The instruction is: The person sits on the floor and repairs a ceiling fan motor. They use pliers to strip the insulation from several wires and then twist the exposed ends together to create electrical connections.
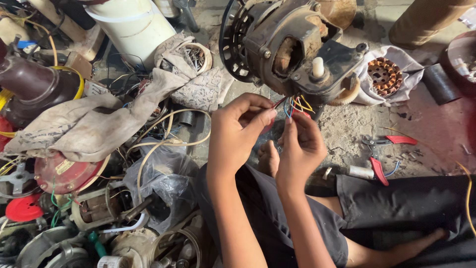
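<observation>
A grimy fan motor (282,44) with a black housing and a white knob stands on the floor in front of me. A bunch of thin coloured wires (295,105), red, blue and yellow, hangs from its underside. My left hand (238,130) pinches a red wire just below the motor between thumb and forefinger. My right hand (300,144) holds the other wire ends right beside it, fingertips together. Both hands nearly touch each other. My legs in dark trousers are folded under my forearms.
Red-handled pliers (379,156) lie on the dusty floor to the right. A copper-wound stator (384,75) rests on a cloth behind them. To the left sits a heap of rags (94,124), cables, motor parts and a white pipe (134,25).
</observation>
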